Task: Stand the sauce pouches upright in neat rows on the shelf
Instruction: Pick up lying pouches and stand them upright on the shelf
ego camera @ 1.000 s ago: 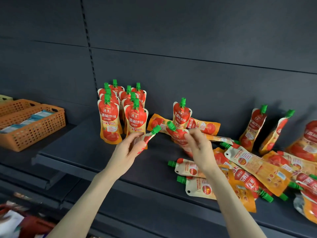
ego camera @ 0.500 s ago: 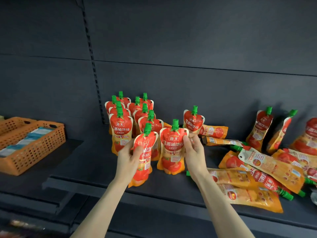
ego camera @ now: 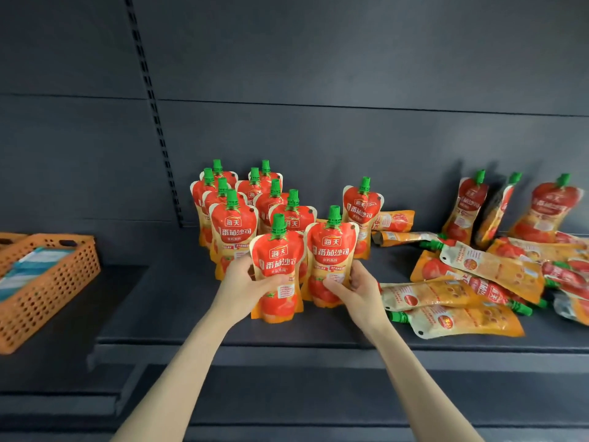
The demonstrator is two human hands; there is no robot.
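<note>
My left hand [ego camera: 245, 283] grips a red-and-orange sauce pouch [ego camera: 278, 269] with a green cap, upright at the front of the dark shelf [ego camera: 191, 320]. My right hand [ego camera: 353, 290] grips a second upright pouch [ego camera: 331, 250] right beside it. Behind them several pouches [ego camera: 236, 218] stand in two rows near the back wall. One more pouch [ego camera: 363, 208] stands alone behind the right one. Several pouches [ego camera: 459, 291] lie flat in a pile on the right, and three [ego camera: 468, 202] lean against the back wall.
An orange perforated basket [ego camera: 47, 282] with blue-and-white packets sits on a lower shelf section at the left. A slotted upright rail [ego camera: 153, 116] runs down the back wall. The shelf's front lip [ego camera: 318, 352] lies just below my wrists.
Both pouches have been turned from tilted to upright with labels facing me, and brought side by side at the front of the rows. The camera has moved closer.
</note>
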